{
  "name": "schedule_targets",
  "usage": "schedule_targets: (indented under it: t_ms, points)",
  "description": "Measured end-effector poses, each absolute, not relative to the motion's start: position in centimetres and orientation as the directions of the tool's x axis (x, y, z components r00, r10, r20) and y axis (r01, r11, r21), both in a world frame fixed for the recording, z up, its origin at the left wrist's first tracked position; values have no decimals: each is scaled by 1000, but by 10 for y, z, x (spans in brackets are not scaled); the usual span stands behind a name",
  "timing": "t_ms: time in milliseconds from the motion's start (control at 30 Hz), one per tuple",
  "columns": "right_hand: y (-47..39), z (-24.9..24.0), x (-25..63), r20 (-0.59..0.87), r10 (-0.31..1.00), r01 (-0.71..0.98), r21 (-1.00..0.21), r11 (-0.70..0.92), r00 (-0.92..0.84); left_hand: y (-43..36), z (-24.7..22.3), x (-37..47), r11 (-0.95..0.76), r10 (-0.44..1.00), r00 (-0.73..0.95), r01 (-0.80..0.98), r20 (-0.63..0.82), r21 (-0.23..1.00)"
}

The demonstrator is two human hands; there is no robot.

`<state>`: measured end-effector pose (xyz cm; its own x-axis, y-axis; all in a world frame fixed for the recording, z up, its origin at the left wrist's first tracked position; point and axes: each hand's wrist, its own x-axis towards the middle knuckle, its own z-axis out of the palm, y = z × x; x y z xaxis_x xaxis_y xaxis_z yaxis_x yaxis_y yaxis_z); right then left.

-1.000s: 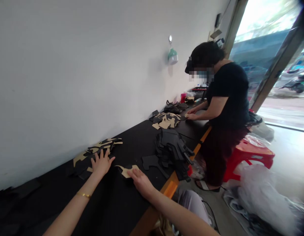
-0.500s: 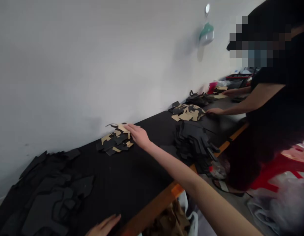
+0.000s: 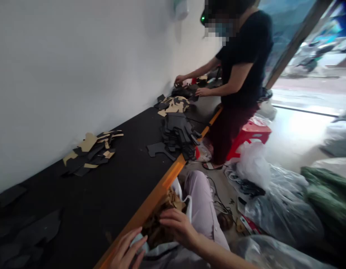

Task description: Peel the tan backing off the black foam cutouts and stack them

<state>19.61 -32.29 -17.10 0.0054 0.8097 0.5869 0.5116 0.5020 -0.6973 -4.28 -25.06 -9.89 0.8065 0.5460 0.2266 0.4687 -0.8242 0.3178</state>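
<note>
We find a bag of tan cut pieces (image 3: 164, 215) below the orange table edge (image 3: 161, 183); our right hand (image 3: 178, 228) curls loosely into it, our left hand (image 3: 128, 252) open at its rim. Black-topped bench along a white wall (image 3: 63, 67); a co-worker (image 3: 240, 67) stands beyond.

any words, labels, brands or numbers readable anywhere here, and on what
None: no readable text shows in this view.
The cut pieces on the black table are plain black and tan, without print.
The bag under the left hand and right hand shows no label.
The wall fixture is too blurred to read.
</note>
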Motion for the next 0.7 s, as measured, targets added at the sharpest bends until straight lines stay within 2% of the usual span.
schedule_targets:
  t_ms: [33, 100, 167, 267, 300, 367, 467, 567, 700]
  points:
    - [-340, -182, 203, 525, 839, 522, -760, 387, 144, -253, -104, -32, -825, 533, 819, 448, 213, 344]
    - [-361, -198, 213, 401, 860, 508, -837, 205, 314, -259, -120, -11, -804, 515, 849, 429, 122, 411]
    - [-369, -207, 219, 283, 897, 469, -878, 99, 340, -264, -147, 9, -762, 484, 875, 436, -25, 480]
    - [-370, -213, 218, 172, 945, 387, -921, 54, 278, -264, -200, 38, -720, 448, 877, 470, -175, 510]
    - [-371, -214, 215, 163, 952, 362, -930, 61, 258, -262, -217, 49, -721, 467, 863, 498, -193, 483]
    - [-373, -215, 205, 181, 957, 325, -940, 101, 226, -253, -245, 72, -725, 551, 800, 600, -239, 338]
    - [-384, -218, 189, 229, 962, 280, -943, 181, 150, -241, -265, 105, -768, 571, 777, 620, -267, 160]
    - [-401, -224, 183, 236, 965, 270, -942, 198, 116, -235, -261, 125, -788, 563, 746, 615, -356, 42]
    - [-418, -232, 193, 197, 957, 279, -951, 133, 215, -226, -244, 126, -776, 585, 684, 629, -436, -54]
